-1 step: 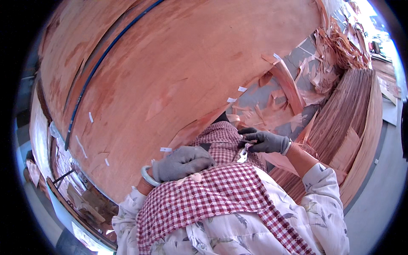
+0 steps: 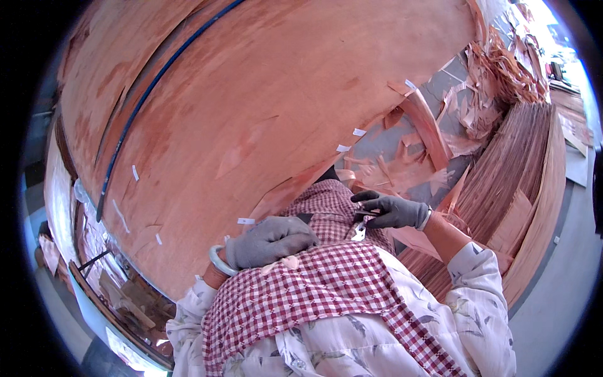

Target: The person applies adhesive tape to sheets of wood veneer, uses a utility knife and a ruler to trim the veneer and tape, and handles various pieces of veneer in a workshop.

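At the far left, a dark-blue hose curves down over a broad, reddish-brown wood sheet. Small white paper slips lie on this sheet, several along its near and right edges. Near the sheet's near edge is the gloved left hand, with a pale bracelet around its wrist. Its fingers are folded inward and their tips are hidden, so whether they pinch anything cannot be told. Just beside and below it is the red-and-white checked apron, worn over a white patterned shirt.

Farther right, the gloved right hand reaches inward over the lower part of the apron. Its upper fingers stand spread from the thumb, with a small dark object in the gap; its kind, and whether it is pinched, cannot be told. A small white piece shows just below. Beyond the hand lie torn wood strips on the grey floor, and at the far right stands a tall stack of thin wood sheets.
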A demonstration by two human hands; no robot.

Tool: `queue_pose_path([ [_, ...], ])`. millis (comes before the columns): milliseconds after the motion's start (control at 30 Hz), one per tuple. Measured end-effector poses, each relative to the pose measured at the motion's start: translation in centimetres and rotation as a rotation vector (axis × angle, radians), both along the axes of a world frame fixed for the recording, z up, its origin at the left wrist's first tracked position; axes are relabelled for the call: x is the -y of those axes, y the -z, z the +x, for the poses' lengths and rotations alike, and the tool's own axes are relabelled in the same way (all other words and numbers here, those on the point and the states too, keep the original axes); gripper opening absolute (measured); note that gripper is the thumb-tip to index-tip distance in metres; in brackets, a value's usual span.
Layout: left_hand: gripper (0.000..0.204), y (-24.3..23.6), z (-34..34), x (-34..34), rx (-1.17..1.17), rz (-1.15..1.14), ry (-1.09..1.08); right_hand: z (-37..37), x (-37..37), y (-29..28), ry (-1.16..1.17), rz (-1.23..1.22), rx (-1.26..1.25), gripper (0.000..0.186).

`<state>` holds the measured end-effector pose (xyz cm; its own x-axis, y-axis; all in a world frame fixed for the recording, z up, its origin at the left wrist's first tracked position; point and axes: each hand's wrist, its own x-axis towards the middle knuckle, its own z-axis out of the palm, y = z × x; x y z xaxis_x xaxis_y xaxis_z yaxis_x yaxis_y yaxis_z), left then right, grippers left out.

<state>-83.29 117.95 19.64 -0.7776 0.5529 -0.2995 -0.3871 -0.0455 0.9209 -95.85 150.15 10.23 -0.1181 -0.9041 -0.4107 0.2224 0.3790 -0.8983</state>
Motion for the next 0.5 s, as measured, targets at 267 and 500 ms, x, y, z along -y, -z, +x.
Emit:
queue_pose_path([
  [267, 0.028, 0.5, 1.0, -0.2, 0.032, 0.035, -0.057, -3.7, 0.0, -4.3, -0.146, 0.180, -0.007, 0.037],
  [500, 0.030, -0.4, 0.5, -0.4, 0.038, -0.010, 0.000, -1.0, 2.1, -4.4, -0.087, -0.043, -0.184, 0.039],
])
